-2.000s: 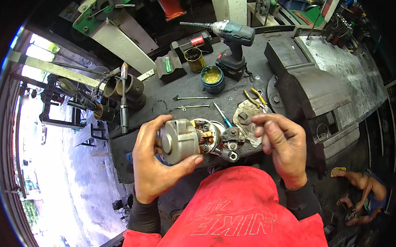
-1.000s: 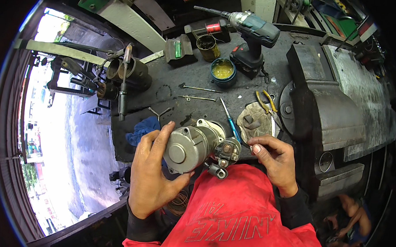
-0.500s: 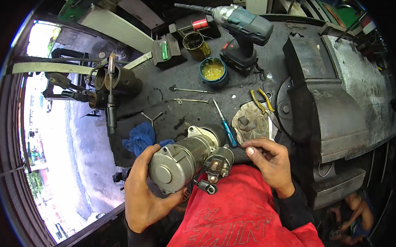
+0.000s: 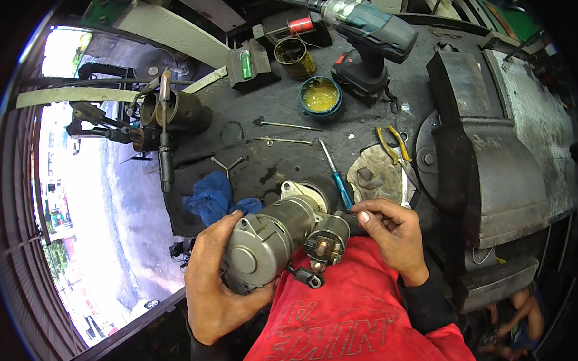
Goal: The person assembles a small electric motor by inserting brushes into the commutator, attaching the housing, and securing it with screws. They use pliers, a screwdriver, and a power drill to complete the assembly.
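Note:
A grey starter motor (image 4: 280, 225) lies at the bench's near edge, its rounded end cap toward me. My left hand (image 4: 217, 280) is closed around that end cap, thumb underneath and fingers along the left side. Fixed to the motor's right side is a smaller solenoid (image 4: 328, 237) with copper studs. My right hand (image 4: 396, 240) is pinched, thumb against forefinger, at the solenoid's far right side. What its fingertips hold, if anything, is too small to make out. A blue-handled screwdriver (image 4: 337, 177) lies just beyond them, beside a stained cloth (image 4: 370, 168).
Yellow-handled pliers (image 4: 394, 145) rest partly on the cloth. Farther back are a tub of yellow grease (image 4: 321, 98), a brown can (image 4: 294, 58) and a cordless impact wrench (image 4: 366, 42). A large vise (image 4: 489, 170) stands right; a blue rag (image 4: 209, 199) lies left. Another person (image 4: 521, 320) is at lower right.
The view has shifted a little, so the bench things appear farther right. My right fingertips have come closer to the solenoid. My left hand keeps its hold on the starter motor.

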{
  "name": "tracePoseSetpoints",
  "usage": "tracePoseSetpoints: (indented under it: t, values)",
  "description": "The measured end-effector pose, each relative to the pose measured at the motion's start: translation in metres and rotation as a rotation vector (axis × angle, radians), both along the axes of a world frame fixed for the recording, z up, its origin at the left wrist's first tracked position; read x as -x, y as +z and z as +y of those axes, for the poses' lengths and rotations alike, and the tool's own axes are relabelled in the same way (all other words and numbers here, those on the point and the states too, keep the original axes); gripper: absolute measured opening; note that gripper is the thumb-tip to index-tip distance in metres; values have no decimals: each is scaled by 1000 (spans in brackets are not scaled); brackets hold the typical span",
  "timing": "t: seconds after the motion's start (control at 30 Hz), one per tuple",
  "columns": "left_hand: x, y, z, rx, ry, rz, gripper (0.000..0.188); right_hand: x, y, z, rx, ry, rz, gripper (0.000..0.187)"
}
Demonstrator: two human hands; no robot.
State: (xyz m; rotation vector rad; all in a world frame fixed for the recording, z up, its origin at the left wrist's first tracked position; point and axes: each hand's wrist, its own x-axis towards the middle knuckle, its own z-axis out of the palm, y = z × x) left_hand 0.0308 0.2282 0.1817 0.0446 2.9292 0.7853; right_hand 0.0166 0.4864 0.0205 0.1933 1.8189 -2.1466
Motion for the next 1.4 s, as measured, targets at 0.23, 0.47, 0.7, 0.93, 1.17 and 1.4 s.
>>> tracePoseSetpoints:
  t: [0.23, 0.47, 0.7, 0.93, 1.17, 1.4]
  values:
    - [-3, 8, -5, -75, 48, 48, 90, 1, 1, 0, -11, -18, -25, 17]
    - [-8, 22, -16, -187, 148, 44, 95, 5, 3, -2, -16, 3, -48, 17]
    - [-9, 6, -2, -97, 31, 63, 92, 9, 3, -5, -55, 36, -41, 17]
    - [-5, -2, -4, -134, 27, -2, 90, 11, 10, -7, -54, 42, -38, 17]
    - [1, -2, -15, -212, -74, -67, 91, 13, 17, -13, -59, 53, -30, 18]
    - [18, 2, -30, -208, -293, -106, 89, 15, 18, -14, -110, 28, -58, 20]
